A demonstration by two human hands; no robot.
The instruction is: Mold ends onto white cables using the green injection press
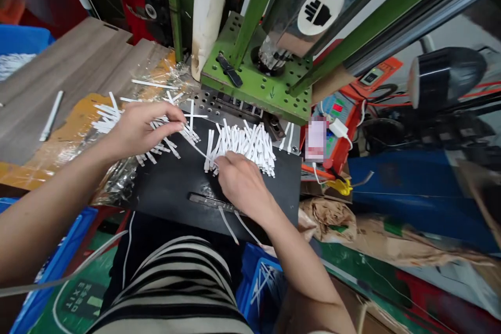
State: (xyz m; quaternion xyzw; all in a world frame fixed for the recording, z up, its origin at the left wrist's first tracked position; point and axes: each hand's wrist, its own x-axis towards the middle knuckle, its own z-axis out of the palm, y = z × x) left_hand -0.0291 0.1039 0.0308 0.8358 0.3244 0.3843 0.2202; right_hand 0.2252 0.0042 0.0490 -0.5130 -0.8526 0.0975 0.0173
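White strip (199, 150) is what I'm watching from my remote seat: a bit left of the frame's middle, strung between the two hands over the black surface (160, 188). Long axis runs on a slant, upper left to lower right. The left hand (151, 128) has the upper end, thumb and forefinger pinched together on it. The right hand (245, 182) looks closed on the lower end too, though I can't see all its fingertips. So from the left hand it lies down and to the right, from the right hand up and to the left, and neither one is nearer.

Headcount, best I can do: one strip held, one dark bar (207, 199) at lower middle, two thin strips (228, 225) poking out below it. One lone strip (52, 116) sits at the left of the frame on the wooden surface (78, 62). Then two heaps: the right pile (248, 146) just beyond the right hand, and the left pile (105, 119), partly hidden by the left hand. Too much overlap to count either, sorry.
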